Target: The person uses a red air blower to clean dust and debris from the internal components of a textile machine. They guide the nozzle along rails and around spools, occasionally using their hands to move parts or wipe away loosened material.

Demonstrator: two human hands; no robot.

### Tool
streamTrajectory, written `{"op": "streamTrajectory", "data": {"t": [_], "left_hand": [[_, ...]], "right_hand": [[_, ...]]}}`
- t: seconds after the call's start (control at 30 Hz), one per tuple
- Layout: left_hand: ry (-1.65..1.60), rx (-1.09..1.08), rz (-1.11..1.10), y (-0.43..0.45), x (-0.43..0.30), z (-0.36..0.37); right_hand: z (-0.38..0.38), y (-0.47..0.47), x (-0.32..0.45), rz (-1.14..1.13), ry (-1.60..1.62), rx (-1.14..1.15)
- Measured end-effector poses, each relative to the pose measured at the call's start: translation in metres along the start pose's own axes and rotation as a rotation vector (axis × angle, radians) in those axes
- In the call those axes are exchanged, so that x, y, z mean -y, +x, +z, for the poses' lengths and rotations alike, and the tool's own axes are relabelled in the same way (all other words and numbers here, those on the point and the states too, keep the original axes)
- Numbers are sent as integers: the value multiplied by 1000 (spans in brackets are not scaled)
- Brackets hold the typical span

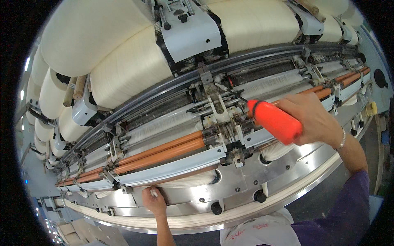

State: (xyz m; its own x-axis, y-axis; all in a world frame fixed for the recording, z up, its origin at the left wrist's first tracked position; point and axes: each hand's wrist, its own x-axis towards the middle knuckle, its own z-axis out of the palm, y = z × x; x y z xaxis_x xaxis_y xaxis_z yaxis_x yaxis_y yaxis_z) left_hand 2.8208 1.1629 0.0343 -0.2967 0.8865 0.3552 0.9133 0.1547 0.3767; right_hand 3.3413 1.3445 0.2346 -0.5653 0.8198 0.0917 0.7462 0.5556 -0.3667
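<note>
My right hand (311,118) grips a red hand tool (274,121) with a thin dark shaft. The shaft points up and left into the cotton combing machine, and a whitish fluffy tip (221,86) sits beside a metal bracket (207,77). Whether the tip touches a part cannot be told. Low on the left, my left hand (153,200) is closed around a small white wad (154,193), apparently fibre. That hand is just under a light-blue cover rail (172,167), over the polished metal table (184,200). Orange rollers (172,149) run behind the rail.
Large cream fibre laps (126,61) fill the back, divided by a light-blue housing (190,33). White slivers (194,180) enter holes in the table; more slivers (190,223) run along its front edge. Black knobs (216,208) stick up there. A yellow object (371,109) lies far right.
</note>
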Motion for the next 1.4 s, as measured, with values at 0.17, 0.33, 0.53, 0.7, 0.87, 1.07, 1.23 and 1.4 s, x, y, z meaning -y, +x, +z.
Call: {"op": "streamTrajectory", "data": {"t": [0.17,0.33,0.53,0.7,0.87,1.07,1.23,1.4], "left_hand": [[28,10,-4,0,-2,-3],[74,82,-107,0,0,-3],[46,10,14,-1,2,0],[81,47,-31,-1,5,0],[45,78,-25,-6,14,2],[-100,25,27,12,-15,-30],[-123,18,262,84,-100,-58],[47,-43,935,140,-179,-49]], "right_hand": [[-3,28,20,98,59,-53],[-3,18,19,118,132,-53],[42,22,-14,37,-72,2],[23,23,-5,124,-117,149],[-13,11,9,79,-3,111],[2,10,-8,-64,1,19],[-17,-6,2,15,215,114],[-34,-29,40,-238,566,97]]}}
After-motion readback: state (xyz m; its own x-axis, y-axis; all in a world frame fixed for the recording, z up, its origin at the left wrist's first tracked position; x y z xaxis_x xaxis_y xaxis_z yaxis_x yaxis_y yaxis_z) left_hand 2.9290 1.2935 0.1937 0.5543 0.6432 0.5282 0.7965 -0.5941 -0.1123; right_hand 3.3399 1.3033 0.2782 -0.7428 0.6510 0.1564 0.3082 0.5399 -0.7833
